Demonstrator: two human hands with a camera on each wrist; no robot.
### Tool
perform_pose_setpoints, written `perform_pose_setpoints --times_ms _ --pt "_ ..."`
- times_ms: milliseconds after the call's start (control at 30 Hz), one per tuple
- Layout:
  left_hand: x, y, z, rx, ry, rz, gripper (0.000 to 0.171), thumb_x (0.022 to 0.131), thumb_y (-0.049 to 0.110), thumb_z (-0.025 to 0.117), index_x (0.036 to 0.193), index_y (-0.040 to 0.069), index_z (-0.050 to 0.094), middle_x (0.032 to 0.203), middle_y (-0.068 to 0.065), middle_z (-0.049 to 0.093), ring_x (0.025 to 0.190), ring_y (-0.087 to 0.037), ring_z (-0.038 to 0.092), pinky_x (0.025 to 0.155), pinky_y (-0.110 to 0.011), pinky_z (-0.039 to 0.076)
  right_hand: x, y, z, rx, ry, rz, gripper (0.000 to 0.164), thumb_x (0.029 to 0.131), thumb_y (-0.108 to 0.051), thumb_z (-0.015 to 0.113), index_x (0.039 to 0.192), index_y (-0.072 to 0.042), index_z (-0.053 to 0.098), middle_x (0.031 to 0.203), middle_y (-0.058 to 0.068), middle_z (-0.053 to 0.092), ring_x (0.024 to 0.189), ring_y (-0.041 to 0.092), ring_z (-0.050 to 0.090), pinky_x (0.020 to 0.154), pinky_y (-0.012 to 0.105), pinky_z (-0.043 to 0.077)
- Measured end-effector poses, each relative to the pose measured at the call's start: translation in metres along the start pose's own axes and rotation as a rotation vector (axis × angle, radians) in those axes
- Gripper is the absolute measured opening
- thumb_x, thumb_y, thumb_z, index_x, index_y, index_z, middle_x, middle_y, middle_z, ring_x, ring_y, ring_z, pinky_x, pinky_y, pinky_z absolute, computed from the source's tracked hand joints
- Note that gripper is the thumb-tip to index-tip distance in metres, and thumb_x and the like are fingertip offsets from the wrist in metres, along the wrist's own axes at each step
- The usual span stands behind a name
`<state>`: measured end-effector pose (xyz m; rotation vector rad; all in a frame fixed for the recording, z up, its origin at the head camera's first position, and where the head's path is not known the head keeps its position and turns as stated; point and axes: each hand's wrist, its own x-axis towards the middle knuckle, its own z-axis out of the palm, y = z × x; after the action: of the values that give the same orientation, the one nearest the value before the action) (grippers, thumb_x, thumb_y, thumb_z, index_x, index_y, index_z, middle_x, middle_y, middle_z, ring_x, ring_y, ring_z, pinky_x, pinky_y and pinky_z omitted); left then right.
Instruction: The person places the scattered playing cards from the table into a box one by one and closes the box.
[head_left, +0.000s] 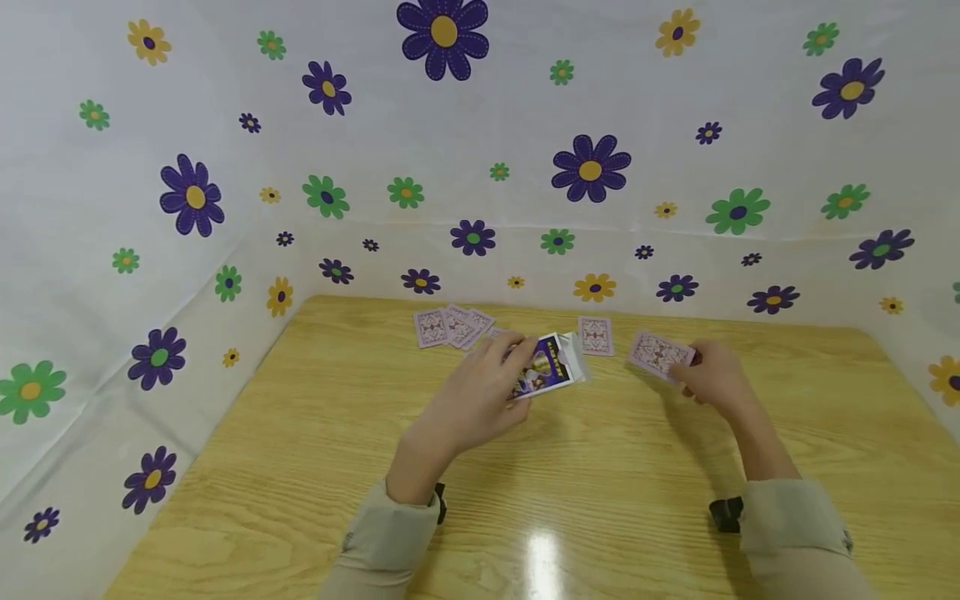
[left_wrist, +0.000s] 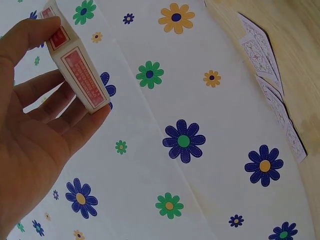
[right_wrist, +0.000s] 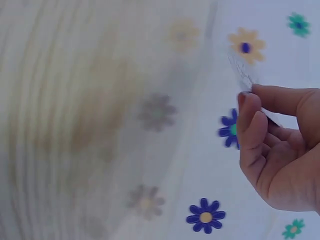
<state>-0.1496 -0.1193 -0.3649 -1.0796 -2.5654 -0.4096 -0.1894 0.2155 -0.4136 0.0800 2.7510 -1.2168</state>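
My left hand (head_left: 480, 393) grips a card box (head_left: 546, 371) with a purple and yellow printed face, thumb on one side and fingers on the other. Clear plastic (head_left: 579, 357) sticks out at the box's right end. In the left wrist view the box's narrow side (left_wrist: 82, 80) shows a red printed panel. To the right, my right hand (head_left: 716, 377) pinches a playing card (head_left: 660, 353) by its right end, patterned back facing up. That card appears nearly edge-on and blurred in the right wrist view, between thumb and fingertips.
A few overlapping playing cards (head_left: 431, 328) lie back-up at the far side of the wooden table (head_left: 300, 467), partly behind my left hand. Another card (head_left: 596, 336) lies by itself between both hands. A flower-print cloth (head_left: 517, 108) stands behind and left of the table.
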Motion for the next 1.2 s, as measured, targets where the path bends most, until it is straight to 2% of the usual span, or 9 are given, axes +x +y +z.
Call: perform_pose_setpoints --times_ms 133,267,400,567,733,900,1033,1200 --pt "0.005 0.002 0.004 -0.014 0.021 -0.003 0.064 0.084 0.015 0.072 0.141 0.001 0.048 0.128 -0.017 0.054 0.109 -0.026 0.057 0.095 -0.036 0.051 -0.014 -0.009 -0.001 0.109 0.169 -0.055 0.038 0.099 -0.018 0.058 0.12 0.012 0.053 0.098 0.025 0.064 0.066 0.021 0.062 0.055 0.026 0.053" --pt "0.008 0.006 0.006 -0.027 0.021 -0.008 0.065 0.084 0.017 0.073 0.142 0.002 0.047 0.129 -0.017 0.054 0.107 -0.026 0.057 0.091 -0.037 0.052 -0.03 -0.025 0.004 0.217 0.351 -0.135 0.038 0.101 -0.022 0.056 0.125 0.008 0.056 0.093 0.022 0.067 0.058 0.014 0.063 0.053 0.023 0.055" --pt "0.01 0.007 0.009 -0.026 0.021 -0.008 0.065 0.085 0.017 0.074 0.142 0.001 0.048 0.129 -0.017 0.054 0.108 -0.026 0.058 0.091 -0.037 0.053 -0.042 -0.041 0.007 0.316 0.46 -0.224 0.033 0.102 -0.018 0.053 0.126 0.005 0.06 0.09 0.014 0.066 0.053 0.007 0.061 0.052 0.022 0.056" --pt "0.011 0.005 0.011 -0.003 0.016 0.004 0.063 0.084 0.016 0.075 0.14 0.0 0.049 0.128 -0.017 0.054 0.108 -0.027 0.058 0.091 -0.036 0.053 -0.056 -0.057 0.006 0.393 0.458 -0.318 0.031 0.102 -0.01 0.051 0.128 0.004 0.061 0.092 0.006 0.065 0.058 0.008 0.062 0.056 0.024 0.057" --pt "0.009 0.005 0.01 0.031 -0.003 0.026 0.064 0.085 0.018 0.074 0.141 0.001 0.048 0.13 -0.017 0.054 0.113 -0.027 0.057 0.097 -0.037 0.051 -0.064 -0.066 0.009 0.405 0.423 -0.371 0.037 0.1 -0.002 0.053 0.137 0.002 0.055 0.093 0.011 0.063 0.06 0.011 0.062 0.057 0.023 0.057" --pt "0.006 0.006 0.01 0.049 -0.001 0.046 0.064 0.086 0.019 0.074 0.141 0.0 0.048 0.131 -0.017 0.053 0.117 -0.029 0.056 0.1 -0.039 0.049 -0.066 -0.07 0.012 0.466 0.397 -0.394 0.046 0.099 0.001 0.053 0.144 -0.003 0.045 0.088 0.01 0.062 0.058 0.012 0.061 0.055 0.023 0.057" --pt "0.004 0.007 0.011 0.066 0.011 0.056 0.064 0.085 0.019 0.075 0.14 -0.001 0.049 0.131 -0.016 0.053 0.117 -0.028 0.055 0.1 -0.038 0.049 -0.065 -0.069 0.015 0.467 0.388 -0.434 0.033 0.099 0.002 0.053 0.132 0.002 0.051 0.085 0.011 0.06 0.058 0.013 0.06 0.054 0.023 0.056" --pt "0.004 0.008 0.014 0.07 0.025 0.063 0.065 0.084 0.018 0.075 0.14 -0.001 0.049 0.13 -0.015 0.053 0.115 -0.027 0.055 0.097 -0.037 0.05 -0.064 -0.065 0.018 0.439 0.385 -0.458 0.019 0.099 0.003 0.053 0.115 0.007 0.061 0.09 0.017 0.06 0.064 0.01 0.062 0.057 0.022 0.057"
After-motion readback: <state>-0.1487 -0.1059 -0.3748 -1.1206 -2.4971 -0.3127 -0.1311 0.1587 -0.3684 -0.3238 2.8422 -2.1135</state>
